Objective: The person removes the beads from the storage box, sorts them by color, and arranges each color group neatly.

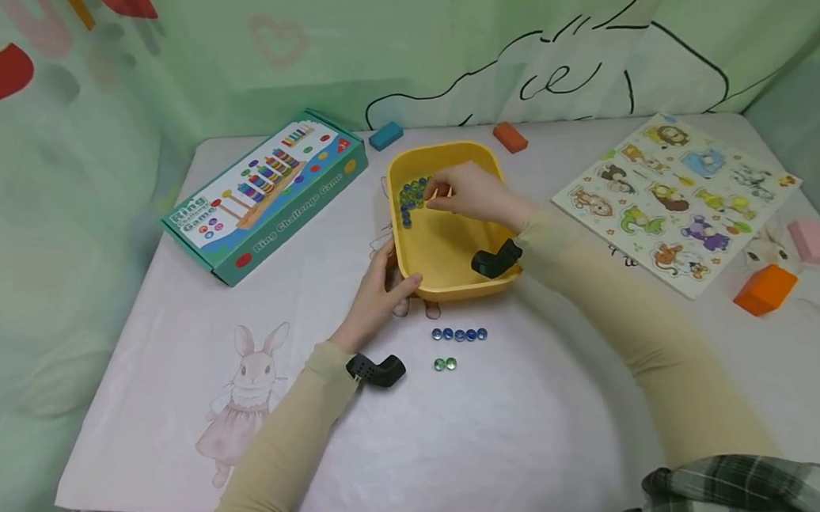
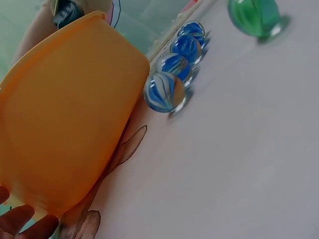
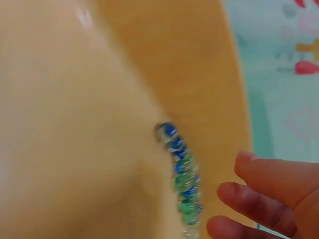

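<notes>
A yellow plastic tray stands on the table, its far-left part holding a cluster of blue and green glass marbles. My left hand grips the tray's near-left corner, thumb over the rim and fingers along the outer side. Over the tray, beside the cluster, is my right hand; in the right wrist view its fingers are bent and spread apart with nothing visible between them. In front of the tray lie a row of several blue marbles and, nearer me, two green marbles.
A green ring game box lies at the back left. Blue and orange blocks sit behind the tray. To the right are an animal puzzle board, another orange block and a pink block.
</notes>
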Available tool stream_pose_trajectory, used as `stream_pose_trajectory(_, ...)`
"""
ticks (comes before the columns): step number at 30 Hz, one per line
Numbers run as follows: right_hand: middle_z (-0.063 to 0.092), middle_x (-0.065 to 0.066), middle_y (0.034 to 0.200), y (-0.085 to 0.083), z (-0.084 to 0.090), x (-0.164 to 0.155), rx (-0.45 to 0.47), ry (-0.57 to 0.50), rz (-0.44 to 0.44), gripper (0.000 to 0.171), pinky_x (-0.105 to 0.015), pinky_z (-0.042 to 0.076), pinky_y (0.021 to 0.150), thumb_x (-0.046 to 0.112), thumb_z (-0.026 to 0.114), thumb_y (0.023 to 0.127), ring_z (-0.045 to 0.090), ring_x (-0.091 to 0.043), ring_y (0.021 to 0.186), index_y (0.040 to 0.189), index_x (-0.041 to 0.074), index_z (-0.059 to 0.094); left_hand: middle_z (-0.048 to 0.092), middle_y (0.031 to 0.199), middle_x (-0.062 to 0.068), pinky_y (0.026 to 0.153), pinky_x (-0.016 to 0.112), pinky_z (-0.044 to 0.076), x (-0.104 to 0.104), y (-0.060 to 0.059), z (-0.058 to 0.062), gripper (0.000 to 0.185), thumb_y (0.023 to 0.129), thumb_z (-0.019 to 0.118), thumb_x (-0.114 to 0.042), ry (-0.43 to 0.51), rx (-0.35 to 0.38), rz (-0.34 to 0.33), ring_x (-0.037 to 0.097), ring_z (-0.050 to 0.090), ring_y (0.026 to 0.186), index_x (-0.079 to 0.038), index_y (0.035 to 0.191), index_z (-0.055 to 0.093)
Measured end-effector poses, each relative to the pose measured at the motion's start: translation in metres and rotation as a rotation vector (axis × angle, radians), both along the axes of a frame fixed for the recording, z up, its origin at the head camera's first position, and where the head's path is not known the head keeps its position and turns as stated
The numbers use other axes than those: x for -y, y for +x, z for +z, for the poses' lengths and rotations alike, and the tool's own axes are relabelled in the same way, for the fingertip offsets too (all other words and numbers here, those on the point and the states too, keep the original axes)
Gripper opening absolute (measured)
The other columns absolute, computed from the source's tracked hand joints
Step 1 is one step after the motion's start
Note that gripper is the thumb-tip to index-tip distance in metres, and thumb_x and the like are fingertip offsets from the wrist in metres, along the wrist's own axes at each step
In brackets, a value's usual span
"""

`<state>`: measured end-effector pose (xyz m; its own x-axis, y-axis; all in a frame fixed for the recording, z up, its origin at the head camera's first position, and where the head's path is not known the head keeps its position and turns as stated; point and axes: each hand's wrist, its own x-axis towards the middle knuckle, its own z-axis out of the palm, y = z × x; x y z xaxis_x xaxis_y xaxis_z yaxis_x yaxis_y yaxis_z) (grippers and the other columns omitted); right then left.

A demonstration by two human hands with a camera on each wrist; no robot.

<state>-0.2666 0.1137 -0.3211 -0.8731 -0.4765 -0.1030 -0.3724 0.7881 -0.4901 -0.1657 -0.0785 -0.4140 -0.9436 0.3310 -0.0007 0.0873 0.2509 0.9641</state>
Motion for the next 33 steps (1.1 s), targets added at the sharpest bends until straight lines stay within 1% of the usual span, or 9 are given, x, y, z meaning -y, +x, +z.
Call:
stream_pose_trajectory(6, 0.063, -0.009, 0.099, -0.012, -0.011, 0.009, 0.043, 0.144, 0.013, 0.023, -0.034, 0.044, 0.080, 0.024, 0.060, 0.090, 0.052, -0.023, 0.087, 0.107, 0.009, 0.064, 0.030, 0.148, 0.004, 0.114, 0.039, 0.016, -0.001, 0.001, 0.000, 0.077, 0.088, 0.057, -0.045, 0.000, -0.026, -0.015, 0.016, 0.024, 0.138, -0.018, 0.148, 0.017)
stream_pose_trajectory(10, 0.063, -0.008, 0.102, -0.015, -0.014, 0.017, 0.063, 0.237, 0.053, 0.026, -0.034, 0.045, 0.083, 0.027, 0.060, 0.090, 0.053, -0.022, 0.090, 0.110, 0.011, 0.064, 0.029, 0.149, 0.003, 0.114, 0.038, 0.016, -0.001, 0.001, -0.001, 0.078, 0.088, 0.057, -0.046, 0.002, -0.032, -0.015, 0.015, 0.024, 0.138, -0.018, 0.148, 0.016)
stream_pose_trajectory(14, 0.064, -0.009, 0.107, -0.015, -0.016, 0.026, 0.099, 0.287, 0.089, 0.027, -0.036, 0.045, 0.088, 0.026, 0.060, 0.090, 0.054, -0.023, 0.094, 0.111, 0.010, 0.064, 0.030, 0.149, 0.004, 0.114, 0.039, 0.016, 0.000, 0.000, -0.001, 0.082, 0.085, 0.056, -0.053, 0.004, -0.033, -0.017, 0.016, 0.024, 0.138, -0.018, 0.148, 0.017)
stream_pose_trajectory(17, 0.063, -0.009, 0.108, -0.013, -0.019, 0.032, 0.113, 0.295, 0.092, 0.027, -0.037, 0.044, 0.091, 0.025, 0.061, 0.090, 0.053, -0.023, 0.095, 0.111, 0.010, 0.064, 0.031, 0.148, 0.005, 0.114, 0.038, 0.016, 0.000, 0.000, -0.003, 0.085, 0.083, 0.056, -0.057, 0.010, -0.034, -0.018, 0.016, 0.025, 0.137, -0.018, 0.148, 0.018)
stream_pose_trajectory(20, 0.063, -0.008, 0.108, -0.012, -0.021, 0.037, 0.098, 0.310, 0.096, 0.027, -0.037, 0.044, 0.091, 0.024, 0.061, 0.089, 0.053, -0.023, 0.095, 0.112, 0.010, 0.063, 0.031, 0.148, 0.005, 0.114, 0.036, 0.016, -0.001, 0.001, -0.003, 0.081, 0.086, 0.057, -0.051, 0.007, -0.028, -0.017, 0.015, 0.025, 0.137, -0.017, 0.148, 0.018)
stream_pose_trajectory(22, 0.063, -0.007, 0.107, -0.011, -0.023, 0.039, 0.088, 0.315, 0.101, 0.028, -0.037, 0.044, 0.090, 0.024, 0.062, 0.089, 0.053, -0.022, 0.094, 0.113, 0.010, 0.063, 0.030, 0.149, 0.006, 0.114, 0.036, 0.016, -0.001, 0.002, 0.001, 0.077, 0.088, 0.057, -0.044, 0.007, -0.012, -0.017, 0.016, 0.025, 0.137, -0.016, 0.148, 0.018)
stream_pose_trajectory(25, 0.064, -0.007, 0.106, -0.012, -0.024, 0.041, 0.075, 0.326, 0.109, 0.027, -0.036, 0.045, 0.087, 0.024, 0.062, 0.089, 0.054, -0.022, 0.093, 0.111, 0.010, 0.063, 0.027, 0.150, 0.011, 0.114, 0.038, 0.015, -0.002, 0.007, 0.015, 0.071, 0.091, 0.056, -0.025, 0.008, 0.008, -0.026, 0.021, 0.024, 0.138, -0.010, 0.148, 0.016)
stream_pose_trajectory(29, 0.064, -0.007, 0.103, -0.012, -0.025, 0.041, 0.062, 0.331, 0.110, 0.024, -0.036, 0.046, 0.085, 0.025, 0.063, 0.088, 0.053, -0.021, 0.091, 0.108, 0.010, 0.065, 0.026, 0.149, 0.018, 0.114, 0.040, 0.015, -0.002, 0.013, 0.032, 0.070, 0.092, 0.055, -0.019, 0.009, 0.011, -0.037, 0.026, 0.025, 0.138, -0.004, 0.147, 0.015)
stream_pose_trajectory(33, 0.064, -0.006, 0.101, -0.011, -0.023, 0.040, 0.067, 0.333, 0.122, 0.024, -0.034, 0.046, 0.083, 0.025, 0.063, 0.088, 0.053, -0.021, 0.090, 0.106, 0.010, 0.065, 0.026, 0.149, 0.017, 0.115, 0.040, 0.014, -0.001, 0.014, 0.035, 0.069, 0.092, 0.054, -0.019, -0.011, 0.008, -0.029, 0.025, 0.022, 0.139, -0.004, 0.147, 0.015)
